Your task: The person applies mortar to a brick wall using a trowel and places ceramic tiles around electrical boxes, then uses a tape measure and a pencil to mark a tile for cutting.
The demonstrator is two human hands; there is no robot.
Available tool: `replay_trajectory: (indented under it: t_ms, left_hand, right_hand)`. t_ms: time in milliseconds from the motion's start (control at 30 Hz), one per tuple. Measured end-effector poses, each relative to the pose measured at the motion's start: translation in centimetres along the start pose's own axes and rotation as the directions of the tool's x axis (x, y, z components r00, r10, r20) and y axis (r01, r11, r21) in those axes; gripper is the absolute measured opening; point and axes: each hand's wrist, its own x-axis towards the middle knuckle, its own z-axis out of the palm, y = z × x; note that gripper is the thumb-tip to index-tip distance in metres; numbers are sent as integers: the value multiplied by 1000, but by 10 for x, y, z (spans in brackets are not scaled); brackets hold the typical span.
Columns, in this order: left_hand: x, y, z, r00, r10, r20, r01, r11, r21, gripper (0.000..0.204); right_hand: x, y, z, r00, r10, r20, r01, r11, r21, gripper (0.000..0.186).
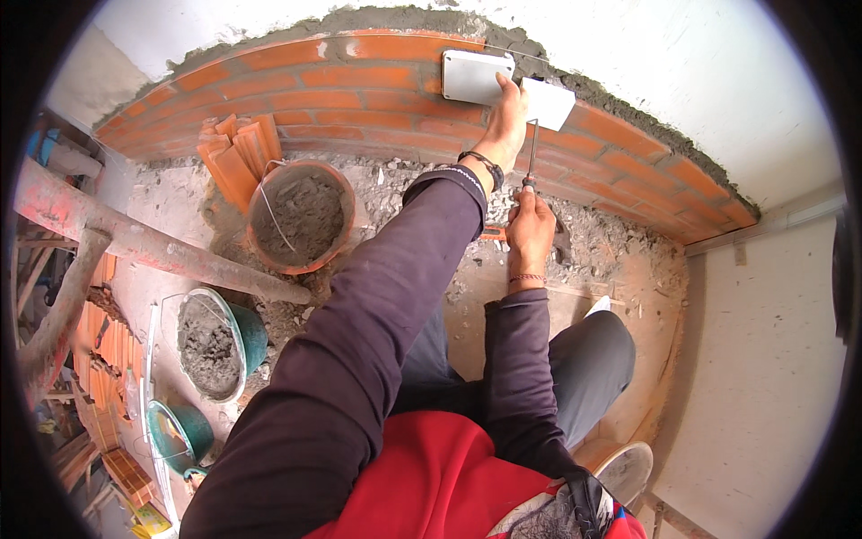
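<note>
Across the upper frame, a low brick wall [359, 99] is curved by the wide lens, its top edge bordered with grey mortar. At centre left, an orange bucket [358, 211] of wet mortar is set close to the wall, apparently so that its contents can be reached easily. Below it, a green bucket [253, 337], also loaded with mortar, is tipped in view by the lens or its stance; which cannot be told. At upper centre, a flat silver plate [474, 77] is placed against the brickwork, its long axis running sideways with a slight downward slope to the right. Just right of it, a trowel [549, 104] is pointed blade-up, its long axis nearly vertical; it seems held low so the blade can meet the wall. Its handle is grasped by the curled fingers of the right hand [532, 225]. The plate is touched by the left hand's [503, 130] thumb; whether it is gripped cannot be told, the other fingers being partly hidden.
</note>
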Motion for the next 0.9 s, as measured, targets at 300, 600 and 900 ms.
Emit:
replay_trajectory:
  t_ms: [300, 600, 900]
  left_hand:
    - [21, -16, -12, 951, -44, -307, -5, 988, -157, 88]
    - [0, 25, -44, 901, -211, -379, -4, 869, -495, 78]
    - [-1, 36, -75, 920, -182, -348, 166, 983, -76, 82]
  right_hand:
    - [-5, -12, -3, 993, 113, 24, -115, 989, 89, 31]
    - [39, -63, -45, 868, 115, 482, 330, 593, -735, 50]
    - [72, -103, -147, 685, 223, 694, 724, -96, -683, 47]
